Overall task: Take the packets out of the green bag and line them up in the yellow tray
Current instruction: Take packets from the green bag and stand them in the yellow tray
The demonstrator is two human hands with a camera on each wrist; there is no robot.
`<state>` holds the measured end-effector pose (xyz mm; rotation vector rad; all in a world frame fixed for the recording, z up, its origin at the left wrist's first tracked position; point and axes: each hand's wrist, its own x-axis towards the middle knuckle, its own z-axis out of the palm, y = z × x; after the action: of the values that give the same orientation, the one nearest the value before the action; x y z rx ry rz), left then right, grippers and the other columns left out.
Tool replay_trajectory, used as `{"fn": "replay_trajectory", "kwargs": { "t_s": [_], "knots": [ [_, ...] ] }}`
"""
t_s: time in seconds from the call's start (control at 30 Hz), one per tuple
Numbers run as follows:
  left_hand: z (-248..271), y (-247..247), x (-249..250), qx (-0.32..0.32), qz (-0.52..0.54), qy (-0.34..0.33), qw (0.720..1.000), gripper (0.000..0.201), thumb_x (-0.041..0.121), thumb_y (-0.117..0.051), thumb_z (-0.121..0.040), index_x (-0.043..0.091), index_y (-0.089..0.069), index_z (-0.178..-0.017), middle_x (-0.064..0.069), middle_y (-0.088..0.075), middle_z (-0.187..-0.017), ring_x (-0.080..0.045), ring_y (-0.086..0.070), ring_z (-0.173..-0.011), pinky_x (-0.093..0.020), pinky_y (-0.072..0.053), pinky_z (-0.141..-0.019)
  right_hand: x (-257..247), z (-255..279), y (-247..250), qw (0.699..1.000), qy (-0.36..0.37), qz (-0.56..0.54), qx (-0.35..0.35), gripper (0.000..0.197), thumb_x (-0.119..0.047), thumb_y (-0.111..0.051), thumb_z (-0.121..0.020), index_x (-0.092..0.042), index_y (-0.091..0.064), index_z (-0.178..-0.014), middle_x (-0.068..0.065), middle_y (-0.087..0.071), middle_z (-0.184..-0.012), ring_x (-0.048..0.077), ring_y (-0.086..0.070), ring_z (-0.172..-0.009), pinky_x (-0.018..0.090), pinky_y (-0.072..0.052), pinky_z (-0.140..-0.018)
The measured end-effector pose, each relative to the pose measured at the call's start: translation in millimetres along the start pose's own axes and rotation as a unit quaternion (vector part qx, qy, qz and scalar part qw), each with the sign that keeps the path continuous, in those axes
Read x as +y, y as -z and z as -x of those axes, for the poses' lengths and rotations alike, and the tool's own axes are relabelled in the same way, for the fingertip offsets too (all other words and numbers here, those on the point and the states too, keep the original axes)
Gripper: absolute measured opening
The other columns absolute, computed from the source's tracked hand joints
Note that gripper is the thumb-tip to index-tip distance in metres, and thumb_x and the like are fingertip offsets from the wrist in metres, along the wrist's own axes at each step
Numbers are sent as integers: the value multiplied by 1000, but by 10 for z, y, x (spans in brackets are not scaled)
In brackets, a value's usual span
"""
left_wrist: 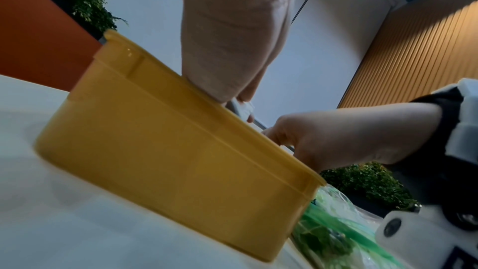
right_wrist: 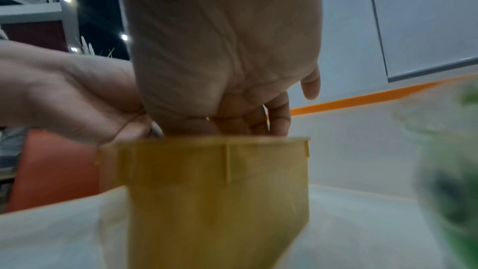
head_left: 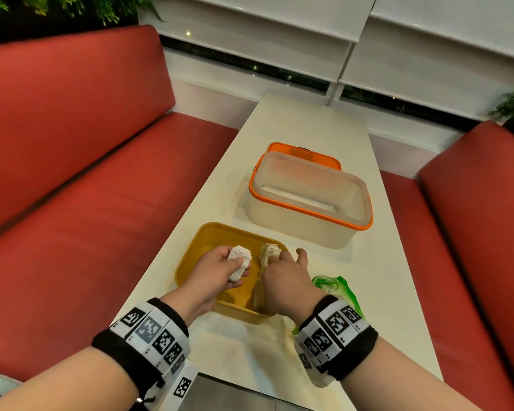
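Note:
The yellow tray (head_left: 196, 247) sits on the white table in front of me. Over its left half my left hand (head_left: 227, 264) grips a white wrapped packet (head_left: 240, 259). My right hand (head_left: 279, 258) reaches palm-down into the tray's right half, its fingers curled on a crumpled beige packet (head_left: 267, 251), with one finger sticking out. The green bag (head_left: 337, 287) lies crumpled just right of the tray, partly under my right wrist. From the left wrist, the tray wall (left_wrist: 181, 150) hides the tray's inside. The right wrist view shows my fingers (right_wrist: 248, 126) dipping behind the tray's rim (right_wrist: 207, 142).
A clear tub with an orange rim (head_left: 309, 200) stands behind the tray, an orange lid (head_left: 303, 151) behind it. Red bench seats (head_left: 101, 203) run along both sides of the narrow table. Bare tabletop (head_left: 309, 114) stretches beyond the tub.

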<state>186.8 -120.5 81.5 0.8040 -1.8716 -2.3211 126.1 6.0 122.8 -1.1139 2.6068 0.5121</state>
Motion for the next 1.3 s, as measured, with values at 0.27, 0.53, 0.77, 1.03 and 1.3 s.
{"fn": "replay_trajectory", "kwargs": {
  "t_s": [0.27,0.53,0.77,1.03,1.3],
  "knots": [
    [31,-86,13,-22,-40,-25,999,20,0,-58,-88,20,-54,-92,1,-66,-81,-14,-62,-73,-34,-52,-73,145,9,190,942,-16,-313,121,47,-33,-60,-80,-30,-49,-126,-8,-61,-111,17,-52,-108,39,-34,-93],
    [89,-132,-2,-47,-168,-64,983,38,-8,-64,-75,26,-53,-89,-3,-67,-85,-15,-58,-77,-32,-44,-68,157,-5,132,949,20,-287,127,7,-16,-56,-80,-19,-59,-85,3,-62,-83,27,-55,-83,32,-37,-70],
    [96,-55,-34,-6,-160,-69,985,36,-14,-53,-78,21,-56,-86,-3,-67,-88,-21,-64,-87,-33,-49,-76,200,156,151,982,79,-163,63,11,-18,-44,-90,-20,-51,-82,3,-52,-79,28,-50,-81,36,-34,-78],
    [78,-38,-63,3,-141,-62,988,29,-9,-54,-82,19,-58,-84,-6,-66,-87,-23,-64,-87,-38,-50,-79,90,91,-20,993,84,-81,-15,14,-22,-42,-91,-18,-53,-82,-1,-45,-65,29,-48,-74,49,-26,-95],
    [63,-31,-73,8,-142,-67,988,28,-9,-58,-81,19,-59,-83,-4,-66,-85,-18,-62,-81,-41,-52,-82,21,-9,5,995,83,-23,-59,22,-18,-49,-87,-17,-63,-105,0,-55,-83,28,-56,-96,58,-11,-106]
  ]
}}
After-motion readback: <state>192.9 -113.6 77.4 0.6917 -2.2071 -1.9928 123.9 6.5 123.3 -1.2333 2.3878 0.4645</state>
